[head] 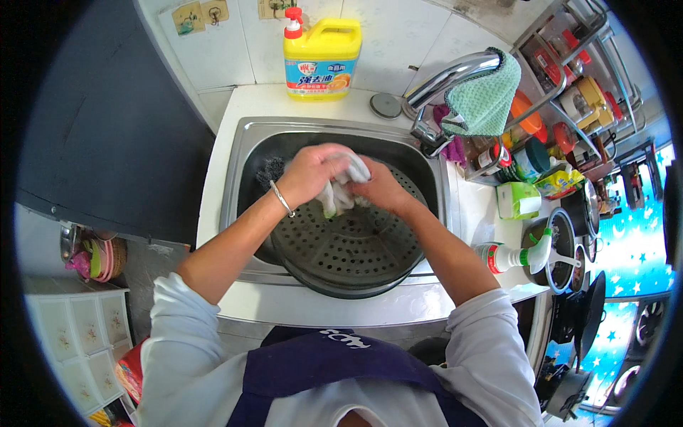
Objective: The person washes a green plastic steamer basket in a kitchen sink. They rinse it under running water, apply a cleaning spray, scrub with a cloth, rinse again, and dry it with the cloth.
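Both of my hands grip a wet, bunched-up whitish cloth (341,195) over the sink. My left hand (310,173), with a silver bangle at its wrist, holds the cloth from the left and top. From the right, the fingers of my right hand (383,187) close on it. Beneath them a round, dark perforated steamer tray (347,245) leans in the stainless steel sink (248,133), its near rim over the front edge. A dark scouring pad (271,172) lies in the sink at the left, partly hidden by my left hand.
A yellow detergent jug (323,61) stands behind the sink. A green cloth (485,96) hangs over the chrome faucet (448,77). To the right are a spray bottle (515,258), a metal rack (560,80) with jars, and pots. A dark panel (112,117) borders the left side.
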`<state>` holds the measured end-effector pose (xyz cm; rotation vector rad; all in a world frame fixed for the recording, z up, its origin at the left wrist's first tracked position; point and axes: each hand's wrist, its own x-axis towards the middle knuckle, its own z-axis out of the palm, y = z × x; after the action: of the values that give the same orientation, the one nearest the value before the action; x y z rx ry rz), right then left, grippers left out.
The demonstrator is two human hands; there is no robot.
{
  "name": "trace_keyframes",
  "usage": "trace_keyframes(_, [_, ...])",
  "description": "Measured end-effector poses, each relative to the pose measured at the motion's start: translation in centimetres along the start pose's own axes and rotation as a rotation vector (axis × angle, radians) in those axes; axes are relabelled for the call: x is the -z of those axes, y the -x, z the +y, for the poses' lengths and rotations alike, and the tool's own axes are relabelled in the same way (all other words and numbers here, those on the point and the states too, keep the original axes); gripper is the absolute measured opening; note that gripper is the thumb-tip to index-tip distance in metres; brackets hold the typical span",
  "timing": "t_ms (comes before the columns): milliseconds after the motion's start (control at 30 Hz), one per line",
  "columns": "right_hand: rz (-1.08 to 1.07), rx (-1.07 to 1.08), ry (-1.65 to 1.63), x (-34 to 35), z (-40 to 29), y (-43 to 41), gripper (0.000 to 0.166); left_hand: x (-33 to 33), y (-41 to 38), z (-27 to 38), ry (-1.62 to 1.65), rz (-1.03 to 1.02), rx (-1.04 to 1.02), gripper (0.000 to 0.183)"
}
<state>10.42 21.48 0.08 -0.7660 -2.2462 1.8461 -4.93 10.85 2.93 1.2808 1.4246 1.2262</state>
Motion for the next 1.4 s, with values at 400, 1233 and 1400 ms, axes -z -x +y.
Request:
trace_keyframes(400, [0.144, 0.029, -0.889, -5.4, -3.4, 2.3, 0.054, -3.9, 1.4, -4.4, 0.857, 0.098, 0.368, 0.06])
trace_keyframes(1233, [0.401, -0.07, 0.374, -2.6, 0.1, 0.4, 0.021, -1.4, -4.3, -1.8, -1.26, -0.067, -0.683, 0.01])
trace_keyframes(1400, [0.21, -0.427, -0.498, -3.0, -3.2, 2.6, 0.012, -0.6, -5.3, -0.5, -1.244, -0.094, -1.059, 0.015])
